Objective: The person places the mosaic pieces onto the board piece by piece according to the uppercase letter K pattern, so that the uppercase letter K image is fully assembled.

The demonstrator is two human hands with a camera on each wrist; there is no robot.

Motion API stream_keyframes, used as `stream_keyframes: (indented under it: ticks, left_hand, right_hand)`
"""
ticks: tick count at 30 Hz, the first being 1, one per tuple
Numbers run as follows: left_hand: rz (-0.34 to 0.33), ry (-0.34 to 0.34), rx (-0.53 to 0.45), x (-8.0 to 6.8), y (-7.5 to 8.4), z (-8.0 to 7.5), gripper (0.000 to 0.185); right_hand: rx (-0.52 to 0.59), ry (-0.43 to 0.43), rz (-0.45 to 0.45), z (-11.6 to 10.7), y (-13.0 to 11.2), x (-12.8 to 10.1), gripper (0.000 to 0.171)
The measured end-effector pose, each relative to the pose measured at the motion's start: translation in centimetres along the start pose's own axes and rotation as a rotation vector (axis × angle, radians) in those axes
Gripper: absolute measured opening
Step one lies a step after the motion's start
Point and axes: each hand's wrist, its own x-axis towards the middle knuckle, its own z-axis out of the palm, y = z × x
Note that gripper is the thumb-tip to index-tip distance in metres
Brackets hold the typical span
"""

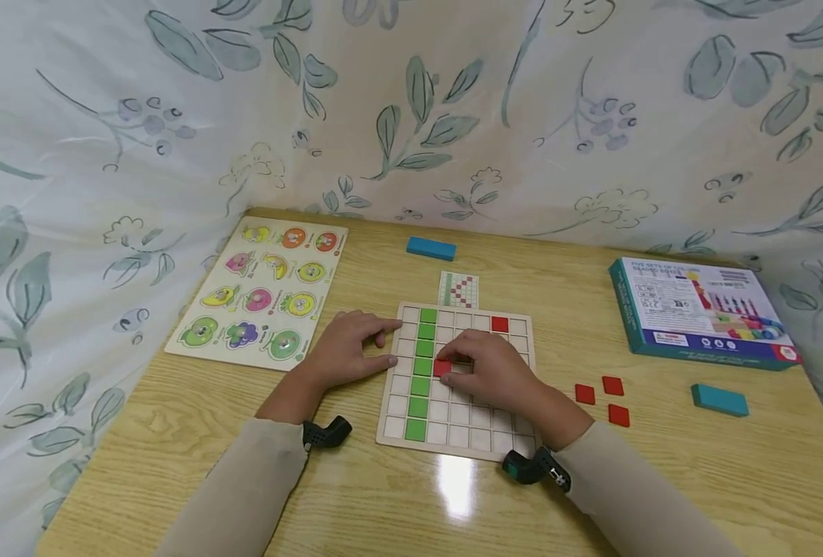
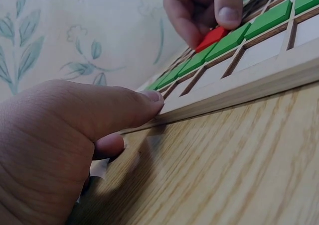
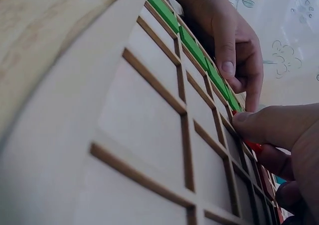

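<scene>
A square wooden grid board [image 1: 459, 435] lies on the table. Green square tiles [image 1: 418, 386] fill its second column from the left, and one red tile [image 1: 499, 324] sits in the top row near the right. My right hand [image 1: 495, 370] pinches another red tile [image 1: 442, 368] between thumb and fingers, at a cell just right of the green column. That tile [image 2: 212, 39] looks tilted in the left wrist view. At the board's left edge, my left hand [image 1: 345, 348] touches the rim with extended thumb and index finger. A small pattern card [image 1: 459, 289] lies behind the board.
Three loose red tiles [image 1: 618, 415] lie right of the board. A fruit picture board [image 1: 244, 298] is at the left, a boxed set [image 1: 704, 313] at the right. One blue block [image 1: 431, 248] lies at the back, another blue block [image 1: 720, 400] near the right edge. Patterned cloth hangs behind.
</scene>
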Motion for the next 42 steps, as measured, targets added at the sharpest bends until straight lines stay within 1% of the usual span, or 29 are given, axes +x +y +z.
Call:
stream_keyframes:
  ticks: [6,18,26,29,42]
  left_hand:
    - [0.016,0.007,0.005,0.10,-0.05,0.06,0.053]
    - [-0.017,-0.009,-0.010,0.08,-0.05,0.12,0.052]
    - [-0.013,-0.002,-0.009,0.08,-0.09,0.15,0.052]
    - [-0.014,-0.004,-0.006,0.09,-0.11,0.19,0.052]
    - [-0.018,-0.012,-0.006,0.08,-0.16,0.15,0.053]
  right_hand:
    - [-0.003,-0.021,0.034,-0.13,-0.29,0.09,0.023]
    - [-0.027,-0.044,0.028,-0.19,-0.73,0.33,0.023]
    - [-0.046,-0.014,-0.001,0.04,-0.75,0.31,0.024]
    - [-0.033,-0.011,-0.003,0.10,-0.81,0.30,0.023]
    - [-0.005,0.012,0.021,0.19,-0.70,-0.36,0.028]
